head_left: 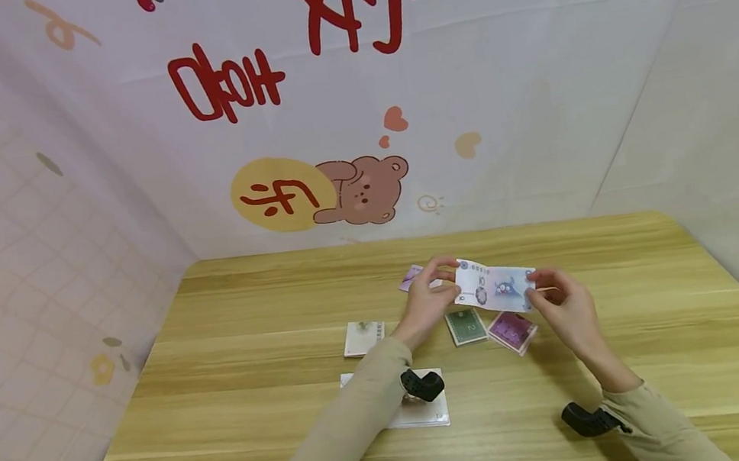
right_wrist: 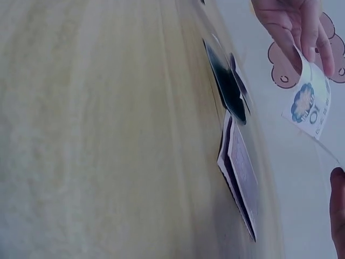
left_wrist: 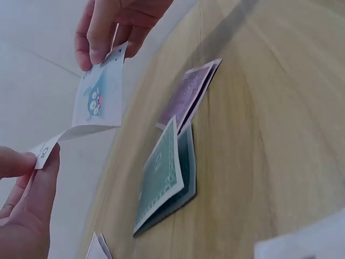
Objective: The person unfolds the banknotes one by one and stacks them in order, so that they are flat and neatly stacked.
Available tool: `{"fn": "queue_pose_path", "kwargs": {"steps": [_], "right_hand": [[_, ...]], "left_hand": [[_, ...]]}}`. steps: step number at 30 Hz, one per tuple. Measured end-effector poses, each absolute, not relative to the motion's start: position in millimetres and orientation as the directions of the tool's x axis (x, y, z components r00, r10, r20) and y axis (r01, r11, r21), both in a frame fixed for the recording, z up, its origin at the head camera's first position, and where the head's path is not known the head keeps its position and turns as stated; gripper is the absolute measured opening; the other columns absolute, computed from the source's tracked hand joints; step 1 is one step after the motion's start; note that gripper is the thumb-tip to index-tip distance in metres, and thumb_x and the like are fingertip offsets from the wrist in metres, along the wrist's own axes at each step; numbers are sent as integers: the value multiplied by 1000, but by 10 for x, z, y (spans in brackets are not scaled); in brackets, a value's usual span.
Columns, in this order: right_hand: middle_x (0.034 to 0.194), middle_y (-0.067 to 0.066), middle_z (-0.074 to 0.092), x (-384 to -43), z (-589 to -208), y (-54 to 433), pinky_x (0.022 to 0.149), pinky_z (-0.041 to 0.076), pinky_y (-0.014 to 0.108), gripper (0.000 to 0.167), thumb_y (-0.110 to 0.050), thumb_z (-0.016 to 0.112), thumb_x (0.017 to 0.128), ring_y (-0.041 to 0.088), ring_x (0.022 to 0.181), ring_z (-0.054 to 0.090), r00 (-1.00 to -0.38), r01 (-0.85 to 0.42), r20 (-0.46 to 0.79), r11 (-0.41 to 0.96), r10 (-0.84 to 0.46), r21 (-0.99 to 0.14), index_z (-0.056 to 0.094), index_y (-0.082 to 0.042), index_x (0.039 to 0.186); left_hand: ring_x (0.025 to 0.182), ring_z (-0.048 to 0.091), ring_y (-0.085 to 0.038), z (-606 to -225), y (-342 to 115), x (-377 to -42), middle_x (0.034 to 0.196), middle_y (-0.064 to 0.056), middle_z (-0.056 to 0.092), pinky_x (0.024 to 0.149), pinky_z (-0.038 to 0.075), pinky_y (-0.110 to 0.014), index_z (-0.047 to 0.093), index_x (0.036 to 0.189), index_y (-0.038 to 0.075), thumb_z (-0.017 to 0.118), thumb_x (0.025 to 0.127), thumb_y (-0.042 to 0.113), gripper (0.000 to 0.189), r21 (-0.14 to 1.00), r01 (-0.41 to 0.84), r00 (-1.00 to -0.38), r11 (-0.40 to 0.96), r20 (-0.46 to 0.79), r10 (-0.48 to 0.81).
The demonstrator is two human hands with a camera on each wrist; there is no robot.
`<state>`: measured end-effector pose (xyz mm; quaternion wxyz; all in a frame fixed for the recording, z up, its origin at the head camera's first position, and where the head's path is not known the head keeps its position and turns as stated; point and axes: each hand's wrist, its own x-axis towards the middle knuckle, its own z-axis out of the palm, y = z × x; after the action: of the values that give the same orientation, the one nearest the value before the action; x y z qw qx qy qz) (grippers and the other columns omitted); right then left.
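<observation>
A pale blue-and-white play banknote (head_left: 495, 286) with a blue cartoon figure is held up above the table, spread between both hands. My left hand (head_left: 428, 302) pinches its left end between thumb and fingers. The right end is pinched by my right hand (head_left: 564, 306). In the left wrist view the note (left_wrist: 99, 97) shows a crease across it near the left hand. Below it on the table lie a folded green note (head_left: 467, 327) and a folded purple note (head_left: 513, 331), close together. Another purple note (head_left: 410, 278) lies behind my left hand, partly hidden.
A folded whitish note (head_left: 363, 338) lies left of the left forearm. Under that forearm is a stack of flat pale notes (head_left: 427, 414), partly covered. The wooden table (head_left: 242, 431) meets a printed cloth wall (head_left: 517, 189) at the back.
</observation>
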<state>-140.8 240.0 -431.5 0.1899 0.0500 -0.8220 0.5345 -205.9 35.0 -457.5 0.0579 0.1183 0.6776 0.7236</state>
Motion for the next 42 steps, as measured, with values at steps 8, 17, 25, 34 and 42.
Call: {"fn": "queue_pose_path", "kwargs": {"steps": [8, 17, 25, 34, 42], "right_hand": [[93, 31, 63, -1408, -4331, 2394, 64, 49, 11, 19, 14, 64, 83, 5, 69, 61, -926, -270, 358, 456, 118, -848, 59, 15, 101], [92, 26, 63, -1447, -4467, 2459, 61, 49, 13, 19, 11, 65, 84, 6, 70, 61, -940, -263, 331, 442, 83, -858, 60, 12, 102], [91, -1, 63, -1488, -4630, 2549, 62, 51, 19, 24, 1, 65, 89, 4, 80, 59, -979, -175, 198, 309, 45, -935, 58, 10, 110], [94, 7, 62, -1474, -4600, 2493, 60, 53, 25, 26, -1, 66, 89, 8, 77, 60, -984, -175, 179, 301, -16, -937, 58, 8, 112], [91, 13, 63, -1469, -4603, 2423, 58, 53, 24, 23, 5, 65, 87, 9, 71, 61, -978, -208, 197, 273, -70, -939, 59, 8, 109]], "left_hand": [[78, 61, -18, -4621, 199, -2050, 102, -12, 59, 66, 51, -23, 61, 109, -4, 60, 80, -15, 32, 995, 91, -959, -34, 97, 265], [76, 61, -16, -4669, 52, -2061, 100, -13, 60, 65, 50, -23, 63, 105, -4, 63, 80, -12, 26, 993, 112, -956, 37, 97, 276], [78, 63, -18, -4652, -85, -2036, 96, -16, 60, 71, 54, -30, 62, 105, -7, 63, 81, -12, 24, 994, 86, -945, 60, 62, 321], [80, 62, -23, -4459, -210, -1899, 105, -29, 54, 80, 53, -52, 57, 109, -13, 59, 85, -14, 24, 999, 20, -936, 40, 5, 352], [82, 63, -24, -4617, -319, -1913, 108, -24, 57, 81, 52, -54, 57, 108, -11, 60, 85, -13, 23, 998, 10, -929, 62, -14, 370]]}}
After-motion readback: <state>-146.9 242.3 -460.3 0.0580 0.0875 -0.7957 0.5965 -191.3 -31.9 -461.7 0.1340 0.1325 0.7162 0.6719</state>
